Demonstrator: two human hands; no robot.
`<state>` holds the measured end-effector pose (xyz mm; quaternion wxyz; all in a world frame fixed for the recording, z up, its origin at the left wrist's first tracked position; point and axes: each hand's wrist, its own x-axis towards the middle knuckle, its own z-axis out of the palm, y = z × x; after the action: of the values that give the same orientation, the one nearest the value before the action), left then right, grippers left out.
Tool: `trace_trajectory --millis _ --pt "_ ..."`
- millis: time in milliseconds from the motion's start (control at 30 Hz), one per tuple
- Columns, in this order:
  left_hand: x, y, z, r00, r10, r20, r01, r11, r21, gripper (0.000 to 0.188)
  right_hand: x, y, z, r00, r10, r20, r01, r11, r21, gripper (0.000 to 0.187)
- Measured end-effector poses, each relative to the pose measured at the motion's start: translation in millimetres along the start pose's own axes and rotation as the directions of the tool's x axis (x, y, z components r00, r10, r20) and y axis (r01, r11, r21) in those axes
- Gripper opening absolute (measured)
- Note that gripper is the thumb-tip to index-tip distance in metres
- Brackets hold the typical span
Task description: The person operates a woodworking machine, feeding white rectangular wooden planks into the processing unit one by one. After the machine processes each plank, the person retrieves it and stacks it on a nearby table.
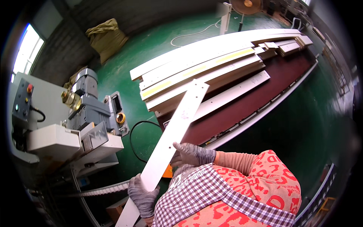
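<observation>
A long white board [172, 140] with small drilled holes slants across in front of me, its far end over the stacked boards. My left hand [143, 195], in a grey knit glove, is closed around the board near its lower part. Higher up, my right hand [192, 154], gloved the same way, grips the board's right edge, thumb on top and the other fingers partly hidden beneath. A single white board [234, 95] lies on the dark red table [280, 79], partly behind the held one.
Several stacked white boards [196, 70] cover the table's far side. At left stands a machine with a grey motor [86, 84] and a button panel [23, 99]. A black cable [132, 132] loops on the green floor. Behind are a sack [106, 39] and a fan [246, 4].
</observation>
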<state>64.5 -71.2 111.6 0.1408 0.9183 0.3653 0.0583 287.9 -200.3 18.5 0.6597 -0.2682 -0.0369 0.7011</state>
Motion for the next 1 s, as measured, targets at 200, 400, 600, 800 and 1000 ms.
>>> trace_trajectory --millis 200,400,600,800,1000 --pt "112 86 83 0.811 0.526 0.256 -0.566 0.815 0.12 0.1 -59 -63 -134 0.719 -0.348 -0.601 0.452 0.892 0.023 0.05" --pt "190 110 179 0.714 0.621 0.325 -0.681 0.724 0.111 0.102 -106 -146 -264 0.573 -0.36 -0.736 0.434 0.895 -0.101 0.081" --pt "215 180 236 0.758 0.556 0.341 -0.615 0.783 0.092 0.101 -139 -195 -289 0.489 -0.272 -0.829 0.155 0.962 -0.225 0.075" --pt "207 142 242 0.891 0.298 0.343 -0.408 0.856 0.316 0.109 -134 -163 -275 0.23 -0.811 -0.538 -0.541 0.354 -0.763 0.039" --pt "224 114 235 0.894 0.255 0.367 -0.379 0.868 0.32 0.103 -107 -182 -235 0.643 -0.728 -0.239 -0.665 -0.376 -0.645 0.083"
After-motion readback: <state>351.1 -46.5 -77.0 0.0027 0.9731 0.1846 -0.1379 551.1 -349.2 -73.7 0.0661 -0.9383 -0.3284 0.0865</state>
